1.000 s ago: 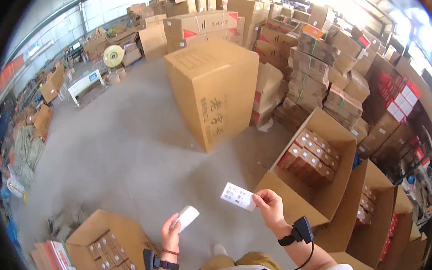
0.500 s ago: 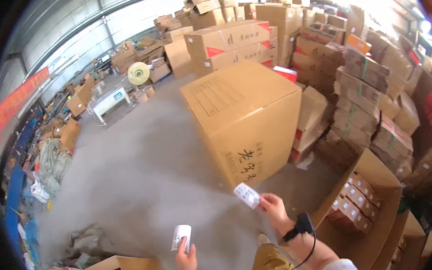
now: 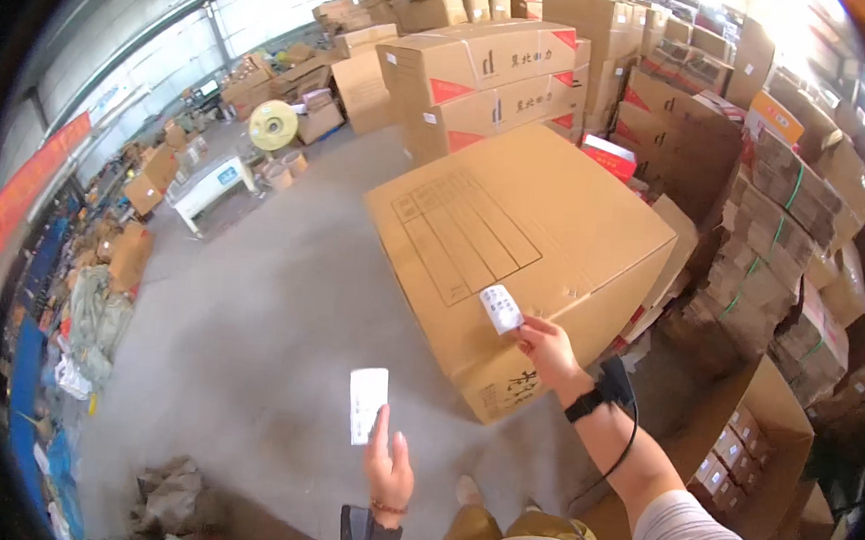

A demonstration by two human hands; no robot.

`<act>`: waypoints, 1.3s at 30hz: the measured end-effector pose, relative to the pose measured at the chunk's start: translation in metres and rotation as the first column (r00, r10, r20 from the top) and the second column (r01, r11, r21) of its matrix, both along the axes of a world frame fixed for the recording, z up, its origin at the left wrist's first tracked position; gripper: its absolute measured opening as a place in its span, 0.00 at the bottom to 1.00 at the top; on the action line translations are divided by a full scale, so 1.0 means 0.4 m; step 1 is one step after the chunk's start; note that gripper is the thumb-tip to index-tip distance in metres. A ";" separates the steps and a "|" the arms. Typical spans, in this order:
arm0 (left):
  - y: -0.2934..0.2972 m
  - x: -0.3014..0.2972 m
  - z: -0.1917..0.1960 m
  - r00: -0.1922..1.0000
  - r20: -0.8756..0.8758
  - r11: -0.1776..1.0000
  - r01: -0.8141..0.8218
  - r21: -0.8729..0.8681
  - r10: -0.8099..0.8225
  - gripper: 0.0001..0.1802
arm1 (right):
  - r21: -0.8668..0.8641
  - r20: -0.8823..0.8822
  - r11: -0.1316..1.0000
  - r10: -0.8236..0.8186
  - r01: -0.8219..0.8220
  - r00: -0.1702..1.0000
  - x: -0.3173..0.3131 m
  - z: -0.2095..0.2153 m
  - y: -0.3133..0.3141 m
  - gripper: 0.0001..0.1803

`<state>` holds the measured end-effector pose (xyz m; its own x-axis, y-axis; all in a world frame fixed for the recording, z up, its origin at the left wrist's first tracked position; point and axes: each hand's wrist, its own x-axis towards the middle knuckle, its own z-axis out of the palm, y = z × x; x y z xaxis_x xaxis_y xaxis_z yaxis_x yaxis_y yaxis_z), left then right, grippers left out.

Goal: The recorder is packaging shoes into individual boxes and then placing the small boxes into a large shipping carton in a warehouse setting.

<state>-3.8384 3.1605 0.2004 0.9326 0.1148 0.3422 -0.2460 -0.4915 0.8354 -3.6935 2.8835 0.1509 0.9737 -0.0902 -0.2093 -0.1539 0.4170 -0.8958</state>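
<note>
A large brown cardboard carton [image 3: 557, 214] with a printed table on its top stands in front of me on the floor. My right hand [image 3: 550, 354] pinches a small white printed label [image 3: 501, 309] at its lower right corner, above the carton's near edge. Lower and to the left, my left hand [image 3: 389, 468] grips a longer white label strip [image 3: 368, 406] by its right side, with the floor beneath it. Where the thumb meets the strip is only partly visible. Both wrists carry dark strapped devices.
An open carton [image 3: 793, 416] with several small boxes inside stands at right. Flattened cardboard bundles [image 3: 755, 247] rise behind it. Stacked cartons [image 3: 481, 73] stand beyond the large one. A white table [image 3: 207, 189] and a yellow reel [image 3: 273, 125] are farther left. Grey sacking [image 3: 171, 493] lies near lower left.
My right hand has brought its label over the large carton, which now shows more of its top. My left hand has risen with the strip, which looks flatter. The view has shifted.
</note>
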 end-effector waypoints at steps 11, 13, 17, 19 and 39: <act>-0.289 0.487 -0.035 0.884 0.029 0.884 0.468 -0.016 -0.467 0.22 | 0.088 -0.182 0.994 0.082 -0.067 0.980 -0.012 0.117 -0.024 0.24; -0.326 0.522 -0.077 0.813 -0.200 0.833 0.551 -0.035 -0.547 0.24 | 0.115 -0.219 0.989 0.116 -0.092 0.969 -0.013 0.132 -0.033 0.25; -0.355 0.533 -0.101 0.857 -0.234 0.599 0.493 0.631 -0.459 0.33 | -0.200 -0.054 0.964 0.166 -0.173 0.985 -0.016 0.085 -0.140 0.33; -0.347 0.506 -0.074 0.891 -0.207 0.561 0.420 0.713 -0.403 0.37 | -0.448 0.088 0.878 -0.140 0.165 0.986 -0.036 0.075 -0.232 0.35; 0.212 0.344 0.280 0.988 0.102 0.977 -0.097 -0.188 0.118 0.35 | -0.676 0.530 0.718 0.316 0.166 0.787 0.004 0.129 0.232 0.17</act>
